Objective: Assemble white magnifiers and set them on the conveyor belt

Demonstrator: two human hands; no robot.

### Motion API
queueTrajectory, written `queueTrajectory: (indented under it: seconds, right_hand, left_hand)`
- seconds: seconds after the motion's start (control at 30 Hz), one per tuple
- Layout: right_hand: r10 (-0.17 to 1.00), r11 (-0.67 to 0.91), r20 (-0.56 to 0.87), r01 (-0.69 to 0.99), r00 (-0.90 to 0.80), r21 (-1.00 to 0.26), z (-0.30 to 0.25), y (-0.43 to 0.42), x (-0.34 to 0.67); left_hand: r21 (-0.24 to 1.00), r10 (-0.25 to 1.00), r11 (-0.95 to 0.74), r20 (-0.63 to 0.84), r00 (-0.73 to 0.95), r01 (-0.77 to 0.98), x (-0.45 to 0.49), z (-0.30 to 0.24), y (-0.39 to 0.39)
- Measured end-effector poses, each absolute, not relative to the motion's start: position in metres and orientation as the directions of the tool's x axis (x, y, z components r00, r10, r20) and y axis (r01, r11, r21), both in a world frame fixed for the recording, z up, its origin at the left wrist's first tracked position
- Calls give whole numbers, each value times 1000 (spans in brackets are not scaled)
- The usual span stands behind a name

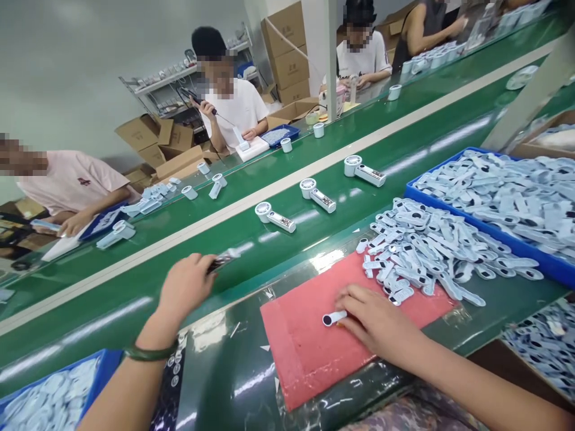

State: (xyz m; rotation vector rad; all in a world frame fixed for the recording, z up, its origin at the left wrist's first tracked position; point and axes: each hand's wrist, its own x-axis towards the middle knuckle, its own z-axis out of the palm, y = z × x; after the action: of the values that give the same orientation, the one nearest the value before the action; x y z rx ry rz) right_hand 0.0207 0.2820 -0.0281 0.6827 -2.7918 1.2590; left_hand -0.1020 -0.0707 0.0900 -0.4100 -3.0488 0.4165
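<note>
While the right hand (375, 323) lies flat on the pink mat (305, 347) low in the frame's centre, its fingers press down on a small pale-blue shell piece (333, 318), pinning it to the mat rather than closing around it. The left hand (186, 286), a green bangle on its wrist, reaches forward at the centre-left, and its grip is closed around a small dark-and-white part (223, 260) that juts out past the fingers over the near edge of the green conveyor belt (135, 299). At the lower left corner a blue tray (105, 366) holds pale-blue shells, only partly in view. Just right of the mat, a loose heap of shell pieces (417, 251) spills across the glossy surface (224, 371), touching the mat's upper right corner. Beyond it, at the right of the frame, a second blue bin (516, 245) is filled with more of the same pieces. The mat's left half is bare, and the surface between mat and left tray is open. Further up, three assembled handheld fans (318, 196) lie spaced apart on the near belt lane, with free belt between them. Across a pale dividing strip, other fans and parts sit on the far lane, where other people work at the frame's upper left and top, with cardboard boxes (287, 48) stacked behind them.
</note>
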Motion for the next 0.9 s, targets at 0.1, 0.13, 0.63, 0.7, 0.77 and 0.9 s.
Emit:
queueTrajectory:
  seconds: [0.1,0.13,0.63,0.7,0.77,0.9]
  right_hand:
    - [-421,495,204,-412,-884,-765,-18,289,24]
    - [-422,473,219,-420,-880,-775,-14,292,27]
    - [-398,604,314,-504,-862,-617,2,270,25]
    - [-423,616,283,-502,-861,-607,2,265,23]
    - [-439,616,248,-490,-864,-617,3,265,23]
    - [-438,591,236,-476,-867,-652,5,270,25]
  left_hand:
    - [-221,470,852,-78,-879,475,-63,78,-20]
    - [-189,534,817,-109,-838,545,-50,73,-1]
    - [485,670,590,154,-727,646,-4,26,44]
    - [518,657,559,200,-727,648,-2,24,45]
    - [517,655,554,213,-725,652,-1,21,46]
    - [540,645,544,221,-732,642,0,18,48]
